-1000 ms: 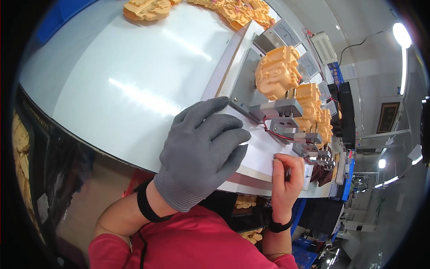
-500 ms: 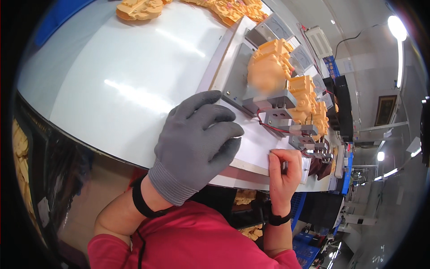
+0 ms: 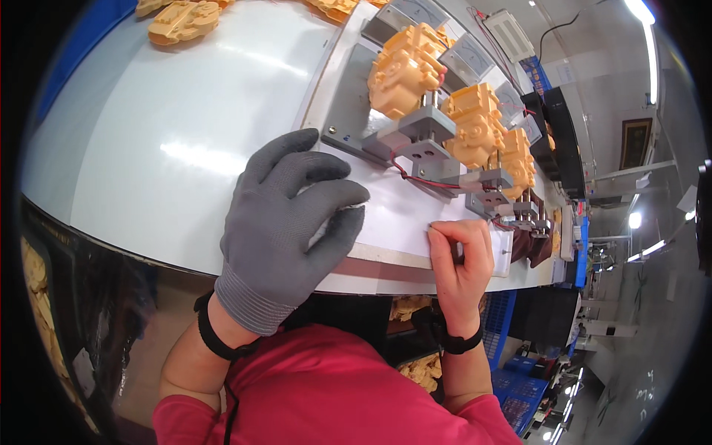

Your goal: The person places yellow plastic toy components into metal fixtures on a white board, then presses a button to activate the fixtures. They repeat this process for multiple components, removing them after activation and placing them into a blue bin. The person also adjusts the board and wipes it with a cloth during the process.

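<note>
My left hand [image 3: 285,211], in a grey knit glove, hovers at the white board's near-left edge with its fingers curled and the index fingertip close to the thumb; whatever sits between them is hidden. Bare, my right hand [image 3: 461,256] pinches thumb and index together over the board's front right; anything there is too small to make out. Ahead, grey metal fixtures [image 3: 426,133] with red and black wires stand on the white board [image 3: 386,256]. Yellow-orange moulded plastic parts [image 3: 404,74] sit on them in a row. Neither hand touches these parts.
Analog panel meters [image 3: 467,59] line up behind the fixtures. More orange moulded parts [image 3: 185,21] lie at the far left of the white table [image 3: 148,141]. Below the table edge are blue crates [image 3: 512,386] and bins of orange parts [image 3: 423,371].
The view has shifted, so the fixtures and table appear further left and higher. Both hands keep nearly the same curled poses, the left one slightly further from the fixtures.
</note>
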Available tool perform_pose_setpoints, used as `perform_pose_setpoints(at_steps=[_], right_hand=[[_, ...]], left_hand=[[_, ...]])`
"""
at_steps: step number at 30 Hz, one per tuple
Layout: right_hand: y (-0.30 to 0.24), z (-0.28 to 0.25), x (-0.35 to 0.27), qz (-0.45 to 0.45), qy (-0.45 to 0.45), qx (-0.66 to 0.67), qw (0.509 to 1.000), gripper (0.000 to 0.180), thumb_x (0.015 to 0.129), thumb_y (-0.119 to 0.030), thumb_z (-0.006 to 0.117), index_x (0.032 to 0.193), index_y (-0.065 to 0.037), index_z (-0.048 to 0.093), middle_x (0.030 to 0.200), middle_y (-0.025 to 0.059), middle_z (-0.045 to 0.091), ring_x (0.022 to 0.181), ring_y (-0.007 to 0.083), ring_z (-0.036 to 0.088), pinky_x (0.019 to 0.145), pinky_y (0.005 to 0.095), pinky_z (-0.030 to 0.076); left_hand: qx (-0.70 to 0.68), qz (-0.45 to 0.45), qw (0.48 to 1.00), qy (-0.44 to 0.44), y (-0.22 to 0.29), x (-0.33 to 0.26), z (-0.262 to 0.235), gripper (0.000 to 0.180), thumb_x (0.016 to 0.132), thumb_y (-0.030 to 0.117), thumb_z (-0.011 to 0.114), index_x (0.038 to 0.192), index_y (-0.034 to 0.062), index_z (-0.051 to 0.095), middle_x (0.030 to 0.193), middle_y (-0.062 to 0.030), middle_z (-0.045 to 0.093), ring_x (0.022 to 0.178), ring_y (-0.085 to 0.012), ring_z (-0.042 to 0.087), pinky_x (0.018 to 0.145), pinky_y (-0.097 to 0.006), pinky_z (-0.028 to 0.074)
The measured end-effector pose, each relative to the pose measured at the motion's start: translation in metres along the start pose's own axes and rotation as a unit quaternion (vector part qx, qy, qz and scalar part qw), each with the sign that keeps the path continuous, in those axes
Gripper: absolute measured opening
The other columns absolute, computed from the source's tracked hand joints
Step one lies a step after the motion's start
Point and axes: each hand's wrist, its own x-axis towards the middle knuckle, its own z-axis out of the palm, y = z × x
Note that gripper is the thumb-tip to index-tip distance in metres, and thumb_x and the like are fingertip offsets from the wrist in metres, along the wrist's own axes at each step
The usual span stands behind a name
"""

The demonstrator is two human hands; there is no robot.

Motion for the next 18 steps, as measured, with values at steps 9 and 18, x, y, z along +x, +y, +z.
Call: perform_pose_setpoints(at_steps=[9, 18], right_hand=[[0.004, -0.005, -0.002, -0.015, 0.006, 0.009, 1.0, 0.019, 0.08, -0.001, 0.076, 0.097, -0.006, 0.068, 0.091, 0.0063, 0.063, 0.085, 0.0228, 0.057, 0.08, 0.0328, 0.043], [0.042, -0.052, -0.013, 0.093, -0.001, -0.03, 0.995, 0.016, 0.09, -0.004, 0.068, 0.105, 0.0, 0.066, 0.097, 0.0083, 0.062, 0.089, 0.0208, 0.06, 0.083, 0.0314, 0.047]], left_hand=[[0.011, 0.01, 1.0, 0.003, 0.003, 0.004, 0.001, 0.018, 0.074, 0.007, 0.075, 0.091, 0.0128, 0.072, 0.099, -0.008, 0.067, 0.112, -0.0359, 0.058, 0.096, -0.044, 0.049], [0.013, -0.013, 1.0, -0.003, 0.005, -0.002, 0.004, 0.017, 0.077, 0.007, 0.074, 0.094, 0.0114, 0.073, 0.104, -0.009, 0.067, 0.12, -0.0363, 0.055, 0.098, -0.044, 0.048]])
